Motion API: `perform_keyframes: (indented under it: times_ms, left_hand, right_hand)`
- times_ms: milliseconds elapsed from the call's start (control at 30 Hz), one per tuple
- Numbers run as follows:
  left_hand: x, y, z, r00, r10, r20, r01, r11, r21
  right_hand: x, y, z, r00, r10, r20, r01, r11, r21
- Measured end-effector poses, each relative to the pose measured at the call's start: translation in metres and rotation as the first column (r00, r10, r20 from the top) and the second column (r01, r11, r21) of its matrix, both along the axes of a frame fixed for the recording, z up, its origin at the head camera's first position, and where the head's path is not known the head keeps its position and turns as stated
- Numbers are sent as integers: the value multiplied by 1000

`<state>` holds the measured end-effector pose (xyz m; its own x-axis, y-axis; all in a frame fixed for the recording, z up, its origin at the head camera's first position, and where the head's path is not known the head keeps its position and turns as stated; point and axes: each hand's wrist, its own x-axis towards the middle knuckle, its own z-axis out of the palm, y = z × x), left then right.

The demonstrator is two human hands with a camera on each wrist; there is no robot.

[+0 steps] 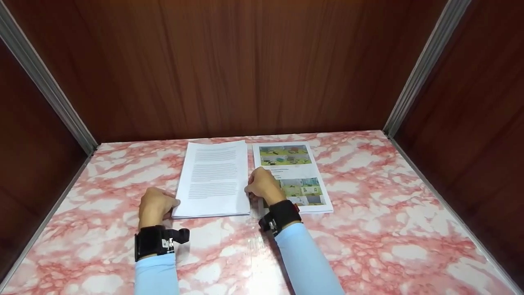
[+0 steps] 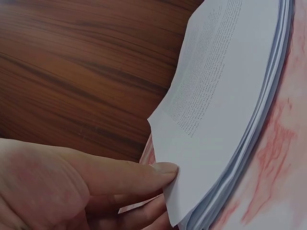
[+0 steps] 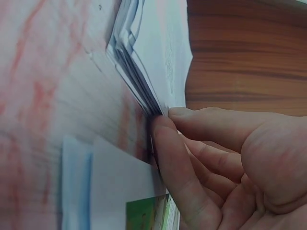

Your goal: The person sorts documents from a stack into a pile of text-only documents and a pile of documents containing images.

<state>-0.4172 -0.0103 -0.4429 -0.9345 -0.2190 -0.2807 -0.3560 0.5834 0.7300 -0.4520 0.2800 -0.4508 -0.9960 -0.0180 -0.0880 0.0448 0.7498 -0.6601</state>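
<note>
A stack of printed paper sheets [image 1: 213, 176] lies a little left of the table's middle, its top page covered in text. My left hand [image 1: 155, 205] grips the stack's left edge near the lower corner; in the left wrist view the thumb [image 2: 165, 168] lies on the top page with the fingers beneath. On the opposite edge my right hand [image 1: 263, 184] pinches the same stack between thumb and index finger, as the right wrist view shows. Beneath the right hand lies a second stack with colour pictures [image 1: 301, 172], partly covered by that hand.
The table [image 1: 389, 229] has a red and white marbled top. Brown wood-grain panels [image 1: 245, 69] stand behind it and at both sides, joined by grey metal corner posts [image 1: 425, 65]. Clear tape [image 1: 257, 239] runs on the tabletop near the right wrist.
</note>
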Motion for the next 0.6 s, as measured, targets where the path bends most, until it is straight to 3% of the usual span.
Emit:
perform_keyframes:
  times_ms: [267, 367, 500, 600]
  left_hand:
    - [3, 1, -2, 1000, -7, -3, 8, 1000, 26]
    - [5, 2, 2, 1000, -22, 3, 22, 1000, -6]
    - [10, 4, 18, 999, -37, -6, 37, 998, -53]
    - [17, 10, 39, 993, -44, -110, 34, 996, -88]
  right_hand:
    - [1, 2, -1, 1000, 10, -7, -10, 1000, -24]
    - [2, 4, 5, 1000, 2, 4, -2, 999, -32]
    - [7, 11, 21, 998, 39, -45, -40, 999, -30]
    - [15, 22, 42, 983, 98, -155, -104, 994, -31]
